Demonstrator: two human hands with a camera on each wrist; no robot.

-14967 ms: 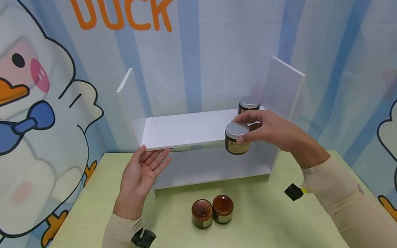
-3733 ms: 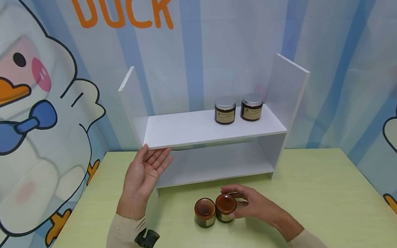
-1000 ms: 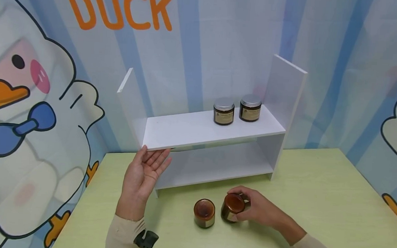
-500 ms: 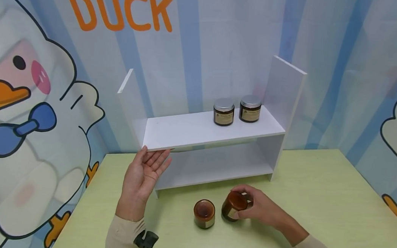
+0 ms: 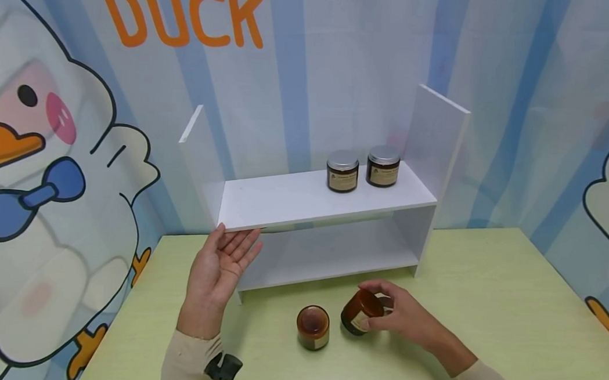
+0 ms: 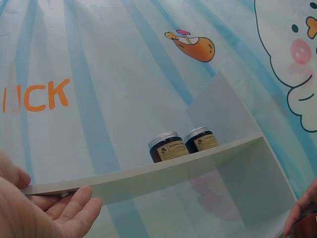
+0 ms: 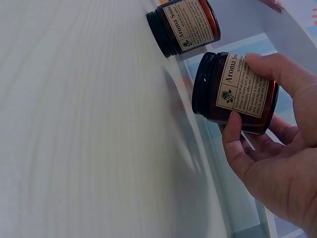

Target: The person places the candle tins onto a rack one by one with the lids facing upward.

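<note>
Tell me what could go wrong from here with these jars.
The jar in the right hand is tilted and bottom up, so it could slip if turned over.

It is close to the other upside-down jar, which a sideways swing might knock.

The left hand touches the shelf at its front corner; a nudge there could shift the two lidded jars on it.

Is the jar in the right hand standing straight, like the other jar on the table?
No, in the head view the held jar is tilted in the right hand, while the other jar stands straight.
</note>
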